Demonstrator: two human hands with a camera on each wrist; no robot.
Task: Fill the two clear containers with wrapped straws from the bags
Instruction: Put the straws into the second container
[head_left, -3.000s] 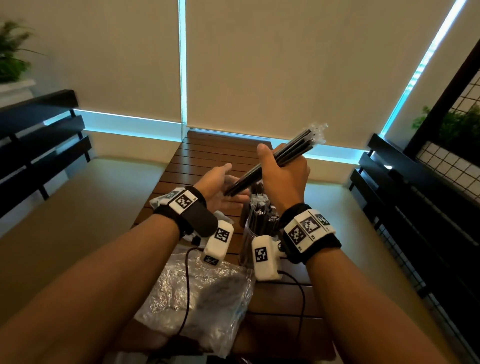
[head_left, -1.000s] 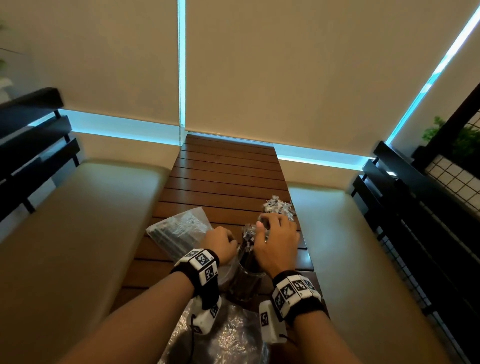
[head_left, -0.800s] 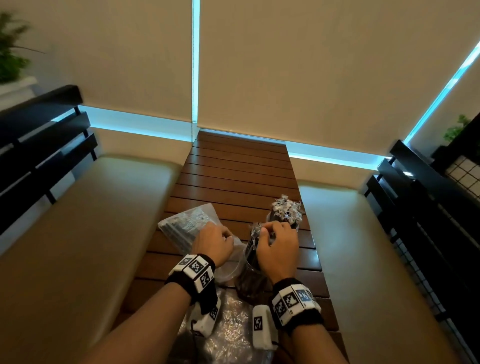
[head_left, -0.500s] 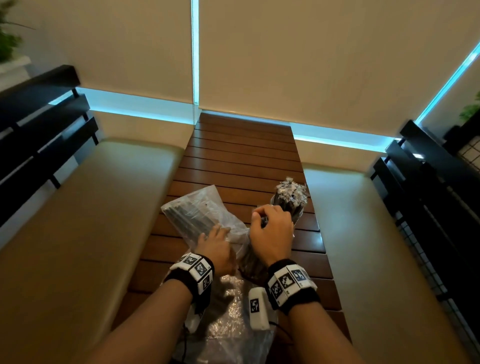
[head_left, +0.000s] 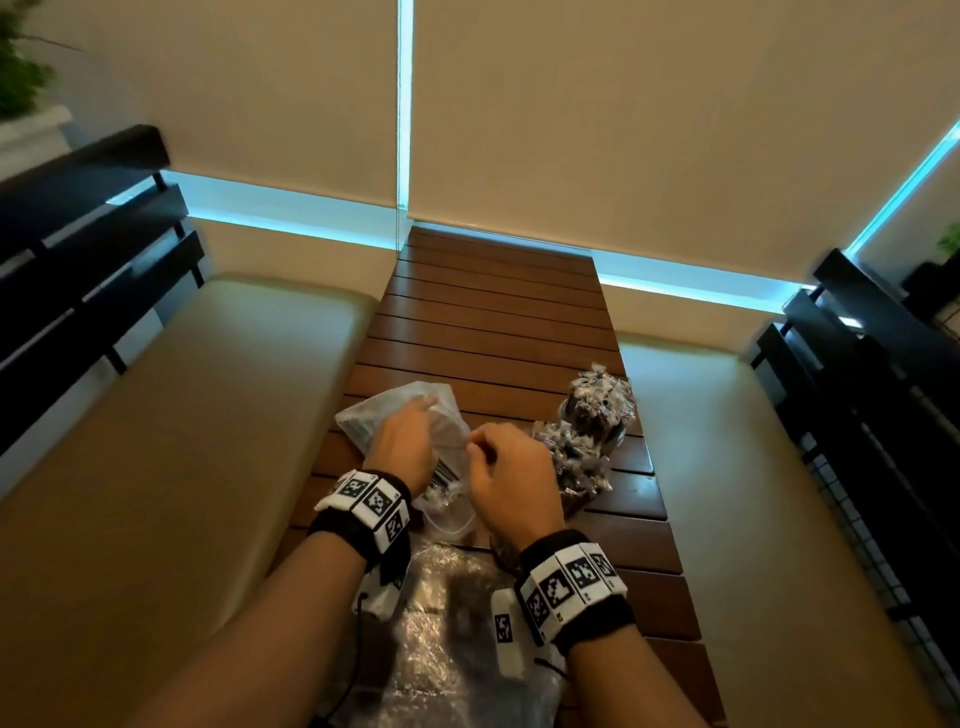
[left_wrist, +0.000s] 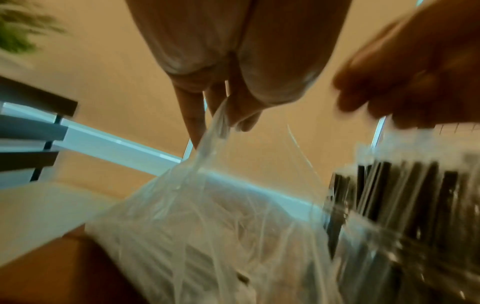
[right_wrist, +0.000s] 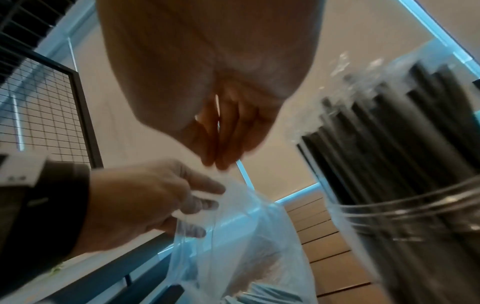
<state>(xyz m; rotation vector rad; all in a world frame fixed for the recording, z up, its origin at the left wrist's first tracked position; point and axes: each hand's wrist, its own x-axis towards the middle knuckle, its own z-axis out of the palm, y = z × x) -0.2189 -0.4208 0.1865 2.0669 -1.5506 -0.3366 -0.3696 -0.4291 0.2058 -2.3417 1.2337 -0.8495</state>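
Wrapped straws stand packed in two clear containers on the right half of the slatted wooden table; more lie in a clear bag.

Nearest the camera, a crinkled plastic bag lies flat at the table's near end, partly under both wrists; contents hard to tell.

Beyond it, both hands meet over the second clear bag, which lies left of centre on the table with dark straws inside. Left hand is on the bag, fingers pinching the plastic film at its mouth, per left wrist view. Right hand is curled, fingertips bunched together right at the bag's upper edge; blurred, looks like a pinch on the film, not certain.

Just right of the right hand, the nearer container, a clear jar, is full of upright black straws in clear wrappers, wrapper ends frilled at the top. Behind it and touching or nearly so, the farther container is likewise full, near the table's right edge.

Beige bench cushions flank the table on both sides. Dark slatted backrests beyond. Beige roller blinds at the far end. Wire grid panel far right.
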